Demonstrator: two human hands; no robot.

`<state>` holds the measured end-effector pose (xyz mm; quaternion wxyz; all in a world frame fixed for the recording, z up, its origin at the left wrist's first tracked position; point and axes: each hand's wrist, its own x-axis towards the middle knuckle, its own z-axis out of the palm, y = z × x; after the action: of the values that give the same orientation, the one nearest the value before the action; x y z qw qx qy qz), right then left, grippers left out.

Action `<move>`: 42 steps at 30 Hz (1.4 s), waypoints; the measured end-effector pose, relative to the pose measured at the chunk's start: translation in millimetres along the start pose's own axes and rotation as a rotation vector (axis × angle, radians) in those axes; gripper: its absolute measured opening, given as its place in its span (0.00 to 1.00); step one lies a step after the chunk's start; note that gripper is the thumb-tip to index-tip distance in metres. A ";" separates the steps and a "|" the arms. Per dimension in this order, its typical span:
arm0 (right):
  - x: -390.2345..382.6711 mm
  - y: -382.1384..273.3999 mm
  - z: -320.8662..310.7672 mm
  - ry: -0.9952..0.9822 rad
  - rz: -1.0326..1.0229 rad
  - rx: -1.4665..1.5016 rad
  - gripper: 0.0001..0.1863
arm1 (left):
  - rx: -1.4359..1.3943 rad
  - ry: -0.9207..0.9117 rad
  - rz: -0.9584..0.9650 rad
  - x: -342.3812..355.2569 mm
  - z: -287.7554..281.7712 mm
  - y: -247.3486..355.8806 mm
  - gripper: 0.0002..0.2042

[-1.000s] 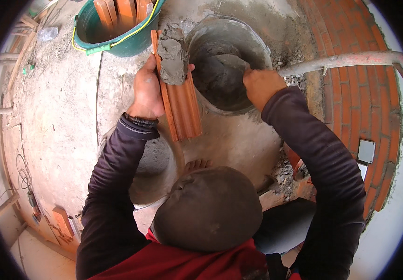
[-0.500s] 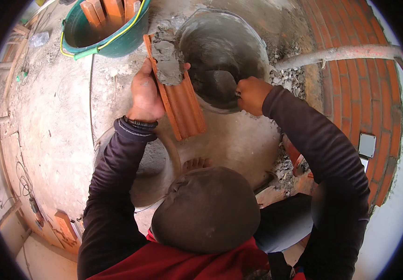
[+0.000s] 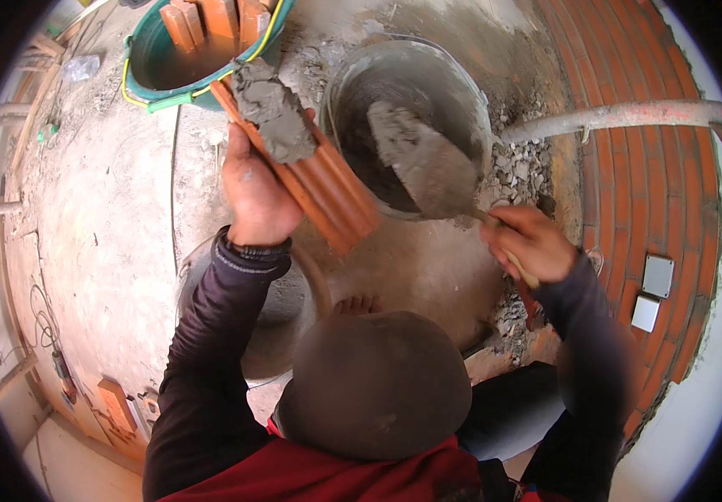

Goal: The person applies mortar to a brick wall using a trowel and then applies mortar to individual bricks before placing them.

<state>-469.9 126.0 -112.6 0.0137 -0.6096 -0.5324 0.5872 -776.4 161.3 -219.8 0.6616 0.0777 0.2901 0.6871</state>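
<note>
The brick point(image 3: 315, 180), topped with grey mortar point(image 3: 273, 113), is gripped by the left hand point(image 3: 256, 197). A mortar-loaded trowel point(image 3: 423, 163), clasped by the right hand point(image 3: 532, 243), is held over the grey bucket point(image 3: 469, 92). More bricks point(image 3: 210, 17) are stood in the green bucket point(image 3: 156, 71).

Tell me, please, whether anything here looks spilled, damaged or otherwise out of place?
Nothing stands out much. The left hand holds a ribbed red brick with a mortar lump on its far end; the right hand holds a mortar-coated trowel over the mortar bucket. Loose rubble lies beside that bucket.

Green bucket point(image 3: 156, 71) of bricks, curved brick wall point(image 3: 658, 192), metal pipe point(image 3: 620, 117).
</note>
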 end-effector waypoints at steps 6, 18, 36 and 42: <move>-77.4 12.3 55.1 0.314 -0.286 0.022 0.13 | -0.073 -0.143 0.037 14.2 20.0 -22.4 0.28; -78.0 15.2 101.0 0.627 -0.378 -0.546 0.20 | -0.075 -0.185 0.067 9.7 53.9 -62.4 0.31; -82.1 0.5 103.4 0.495 -0.348 -0.527 0.19 | -0.138 -0.174 -0.045 11.7 42.2 -48.0 0.31; -83.7 -6.1 95.9 0.424 -0.350 -0.351 0.14 | -0.143 -0.179 -0.108 21.4 19.7 -41.7 0.31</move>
<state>-522.4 14.6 -79.7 0.1200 -0.6105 -0.7076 0.3350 -733.2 185.7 -230.5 0.7247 0.0758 0.1839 0.6597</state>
